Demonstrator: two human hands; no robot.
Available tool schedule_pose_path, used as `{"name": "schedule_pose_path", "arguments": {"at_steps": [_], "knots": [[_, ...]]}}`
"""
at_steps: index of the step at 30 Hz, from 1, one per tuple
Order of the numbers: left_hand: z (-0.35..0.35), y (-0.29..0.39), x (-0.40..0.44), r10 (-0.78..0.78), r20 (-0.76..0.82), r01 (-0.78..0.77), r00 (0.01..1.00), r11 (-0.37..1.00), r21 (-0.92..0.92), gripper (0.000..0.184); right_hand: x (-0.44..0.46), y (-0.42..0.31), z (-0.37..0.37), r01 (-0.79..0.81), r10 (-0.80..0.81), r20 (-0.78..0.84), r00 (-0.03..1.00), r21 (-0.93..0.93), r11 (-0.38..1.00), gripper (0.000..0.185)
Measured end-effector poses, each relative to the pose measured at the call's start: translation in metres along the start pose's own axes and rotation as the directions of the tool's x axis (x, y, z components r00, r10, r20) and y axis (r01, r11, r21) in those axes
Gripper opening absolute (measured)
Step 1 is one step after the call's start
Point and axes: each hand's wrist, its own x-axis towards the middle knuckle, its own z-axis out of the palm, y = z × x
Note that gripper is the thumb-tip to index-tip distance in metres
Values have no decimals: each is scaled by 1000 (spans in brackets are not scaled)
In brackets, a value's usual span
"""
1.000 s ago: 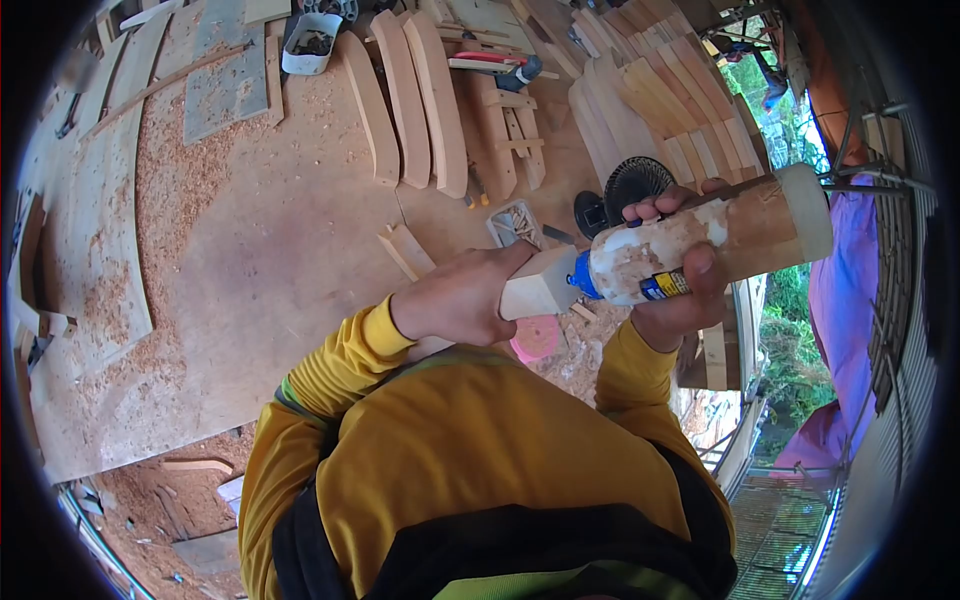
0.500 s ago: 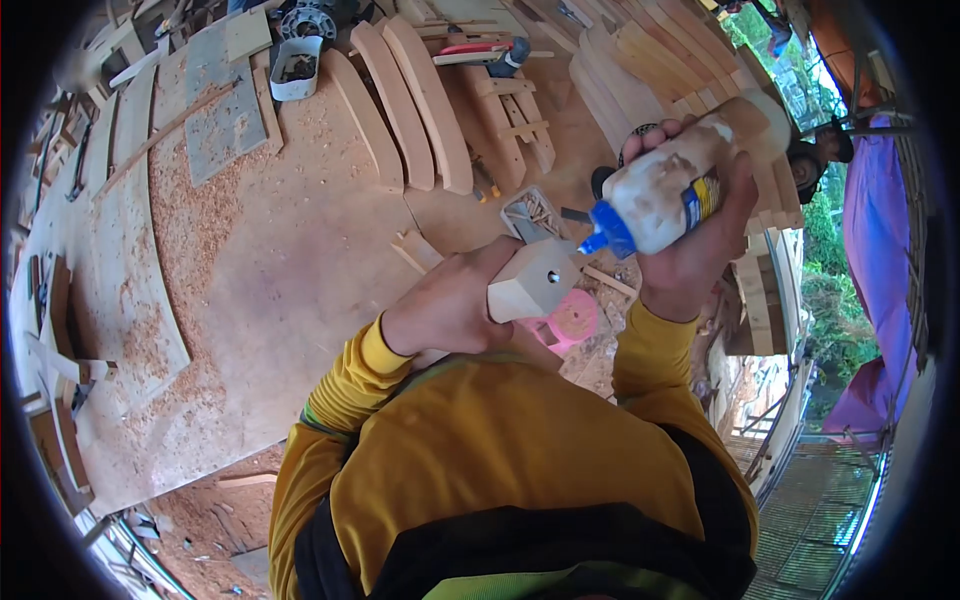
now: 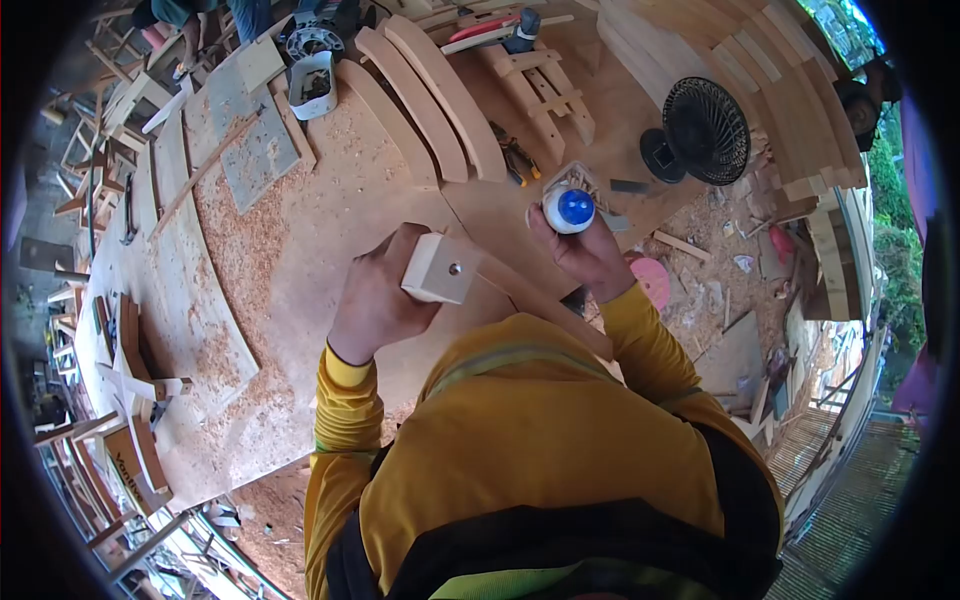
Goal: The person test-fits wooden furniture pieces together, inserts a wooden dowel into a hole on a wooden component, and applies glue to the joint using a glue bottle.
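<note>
My left hand [image 3: 372,298] is closed around a pale wooden piece [image 3: 425,275], whose squared end faces up and shows a round drilled hole. To the right, my right hand [image 3: 592,262] grips a white glue bottle [image 3: 553,222]. Its blue cap points up toward me, so most of the bottle's body is hidden below. The bottle and the wooden piece are apart. Between my hands and my body, a long curved wooden piece [image 3: 545,308] runs diagonally; I cannot tell whether it joins the held piece.
Curved wooden parts [image 3: 420,105] lie on the sawdust-covered bench [image 3: 300,260]. Pliers [image 3: 518,160], a black fan [image 3: 705,132], a slatted wooden assembly [image 3: 545,95] and a white container [image 3: 312,88] are around. Stacked boards [image 3: 790,100] stand at right. Another person's hand [image 3: 190,55] shows top left.
The glue bottle has turned from tilted, nozzle beside the wood's hole, to cap up, and moved away from the wood. My left hand has shifted left with the wooden piece. The view has turned.
</note>
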Motion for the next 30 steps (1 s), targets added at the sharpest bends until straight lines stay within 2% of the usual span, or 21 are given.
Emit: {"name": "schedule_pose_path", "arguments": {"at_steps": [2, 4, 8, 9, 12, 13, 16, 17, 20, 23, 24, 25, 26, 27, 30], "knots": [[10, -26, -7, -129, -27, 131, 991, 986, 105, 54, 17, 0, -16, -109, 111, -13, 994, 80, 991, 29], [20, -58, -18, -180, -47, 186, 983, 961, 204, 52, 34, -1, -23, -194, 197, -13, 980, 114, 974, 30], [44, -128, -41, -317, -112, 334, 942, 856, 394, 48, 79, -10, -38, -209, 215, -37, 976, 129, 969, 34], [48, -140, -43, -350, -126, 369, 928, 827, 424, 48, 86, -11, -39, -188, 187, 14, 982, 91, 978, 37], [63, -165, -52, -296, -128, 320, 947, 814, 484, 45, 100, -19, -33, -327, 325, 50, 944, 260, 909, 41], [70, -180, -55, -290, -112, 306, 950, 803, 512, 49, 103, -20, -31, -313, 318, 28, 948, 273, 910, 43], [82, -186, -50, -257, -140, 293, 956, 839, 458, 58, 104, -15, -38, -236, 228, 73, 971, 139, 962, 46], [86, -196, -52, -246, -126, 277, 961, 842, 463, 67, 105, -14, -45, -171, 163, 95, 982, 79, 982, 50], [96, -207, -52, -265, -95, 278, 960, 840, 465, 66, 74, 5, -35, -93, 97, 87, 991, -50, 994, 59], [102, -211, -54, -279, -98, 285, 955, 780, 557, 72, 42, 8, -52, -127, 143, 21, 989, -350, 928, 63], [106, -210, -55, -274, -107, 287, 956, 789, 543, 72, 36, 13, -56, -19, -2, -28, 1000, -707, 707, 62], [111, -209, -55, -269, -118, 289, 956, 799, 527, 72, 30, 18, -61, 44, -153, -10, 988, -939, 342, 62], [114, -209, -57, -263, -130, 292, 956, 808, 512, 72, 24, 23, -65, 48, -277, 72, 958, -995, -91, 61], [115, -209, -58, -259, -134, 291, 957, 819, 495, 72, 14, 35, -70, 149, -248, 267, 931, -901, -407, 58], [116, -217, -56, -233, -141, 272, 962, 855, 442, 70, 7, 44, -72, 231, -81, 463, 882, -578, -783, 61]]}}
